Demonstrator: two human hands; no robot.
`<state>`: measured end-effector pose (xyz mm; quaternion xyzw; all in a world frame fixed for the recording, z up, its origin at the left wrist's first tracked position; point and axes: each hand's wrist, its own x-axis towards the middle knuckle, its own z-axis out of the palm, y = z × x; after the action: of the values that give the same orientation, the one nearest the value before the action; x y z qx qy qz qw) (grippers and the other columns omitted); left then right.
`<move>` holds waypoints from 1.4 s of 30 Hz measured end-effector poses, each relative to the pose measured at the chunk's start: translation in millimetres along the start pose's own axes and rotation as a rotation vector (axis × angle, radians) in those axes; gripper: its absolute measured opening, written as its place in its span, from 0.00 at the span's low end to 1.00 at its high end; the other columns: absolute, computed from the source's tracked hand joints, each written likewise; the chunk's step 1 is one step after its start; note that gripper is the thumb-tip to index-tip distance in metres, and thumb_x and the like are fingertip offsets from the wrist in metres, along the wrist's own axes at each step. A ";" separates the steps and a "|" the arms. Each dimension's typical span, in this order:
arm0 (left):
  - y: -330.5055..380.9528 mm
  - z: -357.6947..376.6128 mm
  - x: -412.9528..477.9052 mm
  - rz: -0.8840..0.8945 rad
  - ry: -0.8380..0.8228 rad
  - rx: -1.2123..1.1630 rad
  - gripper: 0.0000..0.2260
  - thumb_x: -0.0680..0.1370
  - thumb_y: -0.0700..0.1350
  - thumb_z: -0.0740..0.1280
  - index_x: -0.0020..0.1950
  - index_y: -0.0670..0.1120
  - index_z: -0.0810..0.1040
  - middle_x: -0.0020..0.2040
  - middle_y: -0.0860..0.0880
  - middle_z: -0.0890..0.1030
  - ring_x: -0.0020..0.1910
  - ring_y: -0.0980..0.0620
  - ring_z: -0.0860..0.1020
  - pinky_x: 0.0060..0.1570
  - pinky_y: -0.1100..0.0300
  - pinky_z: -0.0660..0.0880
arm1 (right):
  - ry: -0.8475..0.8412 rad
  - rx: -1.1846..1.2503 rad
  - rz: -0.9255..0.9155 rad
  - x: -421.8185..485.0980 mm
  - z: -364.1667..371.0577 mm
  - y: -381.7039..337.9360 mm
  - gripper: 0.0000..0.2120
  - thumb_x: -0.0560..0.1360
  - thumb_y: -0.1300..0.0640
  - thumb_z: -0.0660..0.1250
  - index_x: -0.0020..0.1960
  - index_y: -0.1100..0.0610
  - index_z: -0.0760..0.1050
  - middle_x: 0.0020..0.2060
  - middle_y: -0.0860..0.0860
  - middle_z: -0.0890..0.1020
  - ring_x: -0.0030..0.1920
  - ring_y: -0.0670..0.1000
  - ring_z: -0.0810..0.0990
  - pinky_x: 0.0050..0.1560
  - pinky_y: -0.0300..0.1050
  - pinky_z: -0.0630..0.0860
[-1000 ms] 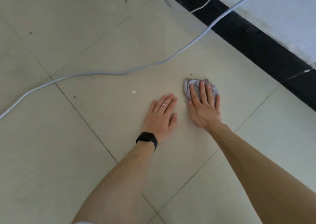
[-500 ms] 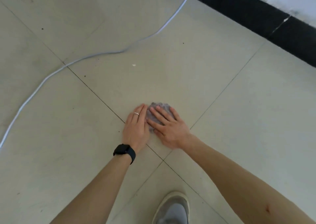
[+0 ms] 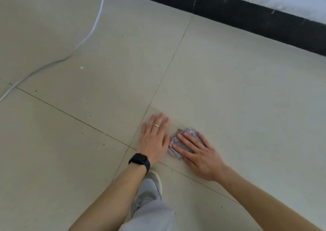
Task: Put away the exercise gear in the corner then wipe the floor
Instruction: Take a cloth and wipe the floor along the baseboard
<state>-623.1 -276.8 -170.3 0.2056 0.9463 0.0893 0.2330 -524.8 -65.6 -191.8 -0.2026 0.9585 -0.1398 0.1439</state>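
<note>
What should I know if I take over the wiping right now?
Left hand: flat and open on the floor, holding nothing.
Right hand: fingers spread, pressing the crumpled cloth onto the tile; not gripping it.
No exercise gear is in view, so I cannot tell if it is put away.
Dark specks and a white crumb remain to the left, near the cable.
Left to do: keep wiping, working around the cable.

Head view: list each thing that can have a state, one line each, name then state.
left hand: open, flat on the floor, beside the cloth
right hand: open, fingers spread, pressing on the cloth
cloth: crumpled, on the tiled floor, under the right hand
cable: slack, lying on the floor
shoe: worn, planted on the floor
</note>
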 end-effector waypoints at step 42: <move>428.1 -679.4 -205.0 0.346 -0.300 0.193 0.22 0.83 0.50 0.53 0.78 0.54 0.62 0.79 0.47 0.59 0.77 0.46 0.57 0.74 0.48 0.58 | 0.607 0.354 0.793 -320.0 -755.0 -142.0 0.23 0.73 0.75 0.69 0.63 0.56 0.81 0.63 0.49 0.81 0.52 0.60 0.82 0.49 0.50 0.80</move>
<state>-633.4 -29.7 620.8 0.3969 0.8559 0.0054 0.3314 -445.9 105.2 618.8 0.2523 0.9218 -0.2867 -0.0662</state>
